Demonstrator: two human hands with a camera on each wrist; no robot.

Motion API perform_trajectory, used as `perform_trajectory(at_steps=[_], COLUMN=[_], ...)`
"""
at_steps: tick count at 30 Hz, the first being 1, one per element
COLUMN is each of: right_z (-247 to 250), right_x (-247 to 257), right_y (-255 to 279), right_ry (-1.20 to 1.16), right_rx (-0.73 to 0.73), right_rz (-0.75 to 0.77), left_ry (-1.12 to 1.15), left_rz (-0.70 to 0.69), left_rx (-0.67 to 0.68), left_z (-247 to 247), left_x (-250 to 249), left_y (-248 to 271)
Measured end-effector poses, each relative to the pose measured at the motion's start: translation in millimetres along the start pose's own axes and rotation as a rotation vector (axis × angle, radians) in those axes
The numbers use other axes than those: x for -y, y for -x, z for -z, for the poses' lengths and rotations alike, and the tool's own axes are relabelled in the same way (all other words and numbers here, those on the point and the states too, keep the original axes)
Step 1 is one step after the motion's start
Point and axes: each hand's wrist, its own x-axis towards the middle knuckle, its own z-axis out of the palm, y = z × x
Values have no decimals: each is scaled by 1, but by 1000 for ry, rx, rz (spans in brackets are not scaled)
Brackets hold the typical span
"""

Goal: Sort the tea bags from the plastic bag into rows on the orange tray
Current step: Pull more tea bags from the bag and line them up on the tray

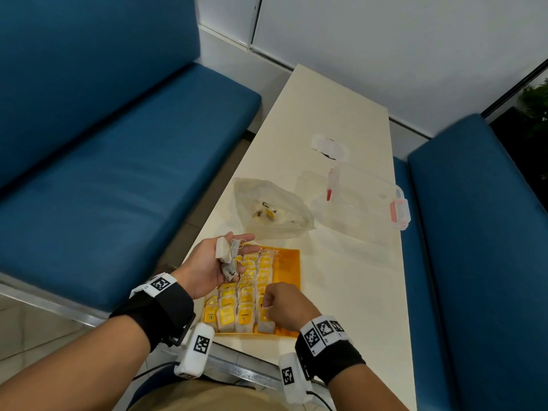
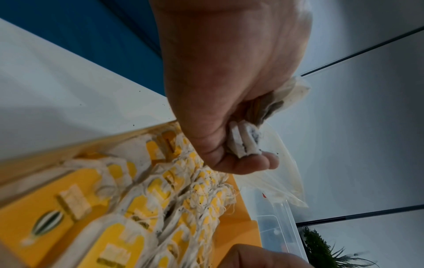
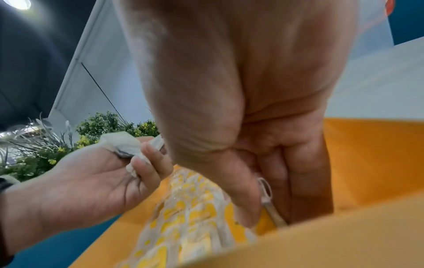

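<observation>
The orange tray (image 1: 289, 264) lies at the near end of the cream table and holds three rows of yellow-tagged tea bags (image 1: 246, 295). My left hand (image 1: 225, 259) hovers palm up over the tray's far left corner, its fingers curled round a small bunch of tea bags (image 1: 224, 251), also visible as tea bags (image 2: 243, 143) in the left wrist view. My right hand (image 1: 281, 305) is low over the tray's near right part and pinches a tea bag (image 1: 264, 324) at the near end of the right row; the pinched tea bag (image 3: 266, 192) shows between thumb and fingers. The plastic bag (image 1: 274, 210) lies beyond the tray with some tea bags inside.
A clear plastic box (image 1: 364, 200) with pink latches stands right of the plastic bag, and its lid (image 1: 329, 146) lies farther back. Blue benches (image 1: 133, 173) flank the narrow table on both sides. The tray's right strip (image 3: 371, 163) is bare orange.
</observation>
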Motion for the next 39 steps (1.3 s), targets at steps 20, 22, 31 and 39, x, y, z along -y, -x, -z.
perform_trajectory(at_steps=[20,22,31,39], right_z=[-29,-32,-19,43], right_x=[-10,-8,1,65], right_y=[9,6,13,28], right_ry=[9,34,-52,-739], right_rx=[-146,-178,-291,-355], right_rz=[-31,-19,0,239], left_ry=[38,21,-23,-258], left_rz=[12,12,-10,-137], left_rx=[13,8,-39,-110], left_z=[3,2,0,-24], left_x=[2,2,4,7], left_y=[-1,-1,-2,-8])
